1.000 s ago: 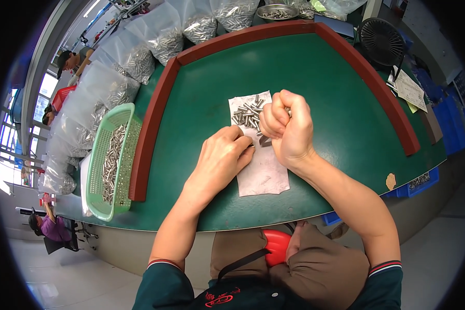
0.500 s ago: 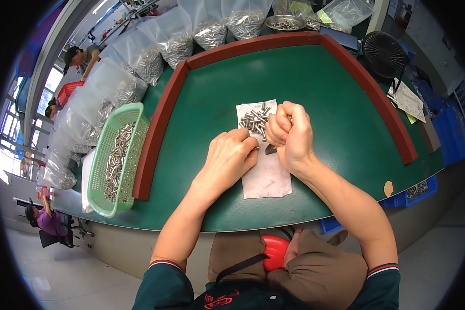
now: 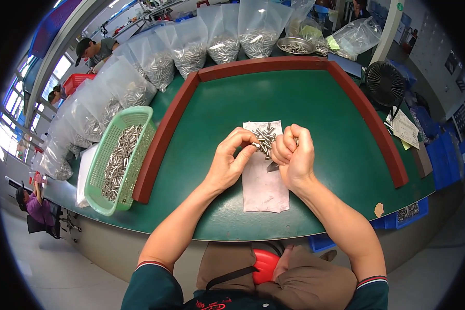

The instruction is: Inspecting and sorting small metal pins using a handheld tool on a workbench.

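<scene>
My left hand [image 3: 231, 159] is closed in a pinch, thumb and forefinger on a small metal pin [image 3: 255, 145] at the left edge of a pile. My right hand [image 3: 296, 160] is a fist around a slim tool, whose dark flat blade [image 3: 272, 167] sticks out below the fingers toward the left; its handle is mostly hidden. Between the hands and just beyond them lies the pile of short silvery pins [image 3: 266, 135], on the far part of a stained pale cloth [image 3: 266, 194]. The near part of the cloth is bare.
A red-brown wooden rail [image 3: 263, 64] borders the green table [image 3: 206, 108]. Left of it stands a light green basket [image 3: 95, 178] of pins. Plastic bags [image 3: 222, 44] of pins, a metal bowl [image 3: 296, 45] and a black fan [image 3: 385, 82] stand beyond the rail. Other people work at far left.
My left hand has turned and its pinching fingers now show at the pile's edge. My right fist keeps the tool. The whole view has shifted, so the table sits slightly lower.
</scene>
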{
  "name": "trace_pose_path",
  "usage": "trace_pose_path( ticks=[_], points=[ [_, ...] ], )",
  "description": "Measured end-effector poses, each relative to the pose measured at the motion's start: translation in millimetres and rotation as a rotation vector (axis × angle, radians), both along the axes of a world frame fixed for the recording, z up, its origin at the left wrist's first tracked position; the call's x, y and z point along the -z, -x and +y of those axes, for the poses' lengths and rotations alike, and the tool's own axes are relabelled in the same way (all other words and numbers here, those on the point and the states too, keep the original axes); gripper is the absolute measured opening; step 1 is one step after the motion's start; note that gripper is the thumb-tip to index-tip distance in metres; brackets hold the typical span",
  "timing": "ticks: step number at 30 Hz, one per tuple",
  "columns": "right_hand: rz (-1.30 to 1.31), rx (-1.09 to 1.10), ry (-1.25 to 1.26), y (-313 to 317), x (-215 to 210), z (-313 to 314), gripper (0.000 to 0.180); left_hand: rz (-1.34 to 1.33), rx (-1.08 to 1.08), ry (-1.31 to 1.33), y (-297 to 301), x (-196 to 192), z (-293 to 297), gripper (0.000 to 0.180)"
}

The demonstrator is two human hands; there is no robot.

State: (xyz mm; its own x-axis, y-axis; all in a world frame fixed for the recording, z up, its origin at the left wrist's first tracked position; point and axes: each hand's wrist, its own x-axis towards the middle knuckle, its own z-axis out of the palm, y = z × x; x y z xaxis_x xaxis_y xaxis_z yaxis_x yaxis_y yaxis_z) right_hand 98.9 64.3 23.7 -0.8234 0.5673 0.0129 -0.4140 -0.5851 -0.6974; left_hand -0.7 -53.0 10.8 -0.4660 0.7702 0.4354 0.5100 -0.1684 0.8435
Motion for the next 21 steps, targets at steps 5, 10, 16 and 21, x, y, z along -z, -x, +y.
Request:
trace_pose_path(
  ticks=[5, 10, 16, 21],
  points=[
    [-0.007, -0.005, -0.008, 0, -1, 0, 0.037, 0.124, -0.038, -0.034, 1, -6, -1, 0.008],
    [-0.006, 0.003, -0.036, -2, 2, 3, 0.036, 0.904, -0.585, -0.103, 40, -41, -32, 0.012],
    [0.008, -0.007, -0.017, 0, 0, 0, 0.036, 1.103, -1.47, 0.147, 84, -54, -100, 0.02],
    [-0.002, 0.001, -0.021, 1, 1, 0, 0.036, 0.256, -0.754, -0.12, 65, -45, -70, 0.028]
  ],
)
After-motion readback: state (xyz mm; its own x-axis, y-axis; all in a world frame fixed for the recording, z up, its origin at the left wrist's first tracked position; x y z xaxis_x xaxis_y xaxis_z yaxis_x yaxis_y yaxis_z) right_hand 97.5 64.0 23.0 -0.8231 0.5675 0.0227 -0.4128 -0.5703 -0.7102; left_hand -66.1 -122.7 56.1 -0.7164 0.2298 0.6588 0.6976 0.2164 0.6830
